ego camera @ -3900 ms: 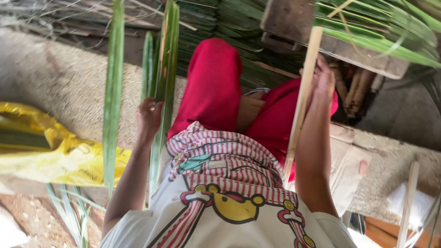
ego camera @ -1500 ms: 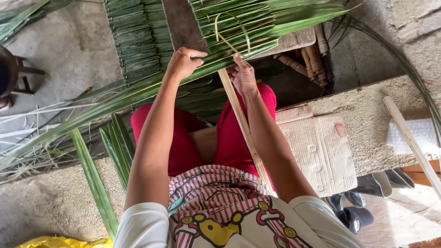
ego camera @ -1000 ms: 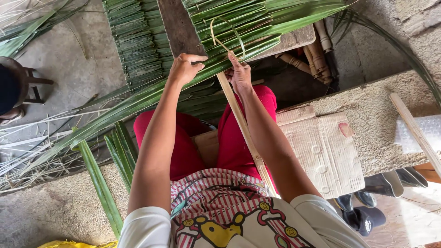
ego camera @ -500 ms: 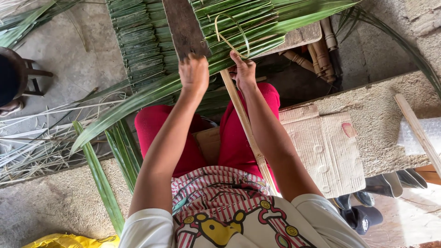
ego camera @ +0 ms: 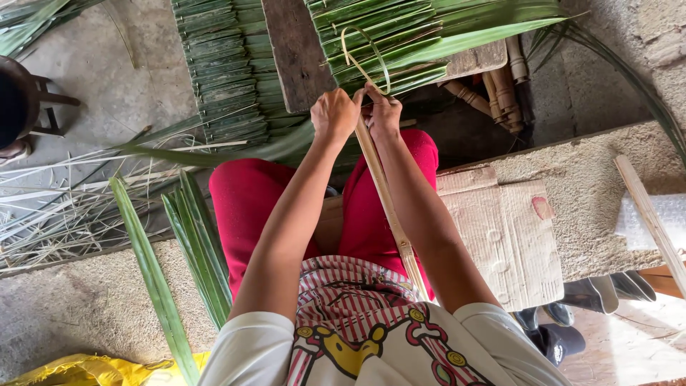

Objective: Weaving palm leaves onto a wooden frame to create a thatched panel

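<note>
The person sits with legs in red trousers (ego camera: 371, 207) stretched forward, both arms extended toward a wooden board (ego camera: 293, 53) that lies ahead of the knees.

Left hand (ego camera: 334, 114): clenched into a fist at the near edge of the board, knuckles up. It closes on the upper end of a long pale bamboo stick (ego camera: 386, 200), together with the green leaf material at that point (the exact contents of the fist are hidden by the fingers).

Right hand (ego camera: 384, 113): just beside the left, touching or nearly touching it. Its fingers pinch a thin pale strip (ego camera: 361, 57) that rises from the hands and curls in a loop over the folded palm leaves (ego camera: 400, 43).

Position of the bamboo stick: it runs diagonally from the two hands down between the forearms, across the right thigh, to the person's waist.

Position of the palm leaves: folded and stacked in overlapping rows on the board, directly above the hands. A second finished panel of folded leaves (ego camera: 229, 71) lies on the ground to the left of the board.

Surroundings: loose green leaflets (ego camera: 153, 279) lie on the ground at the left. A flattened cardboard sheet (ego camera: 507, 236) rests on the concrete ledge at the right. A yellow bag (ego camera: 93, 370) is at the bottom left corner.
</note>
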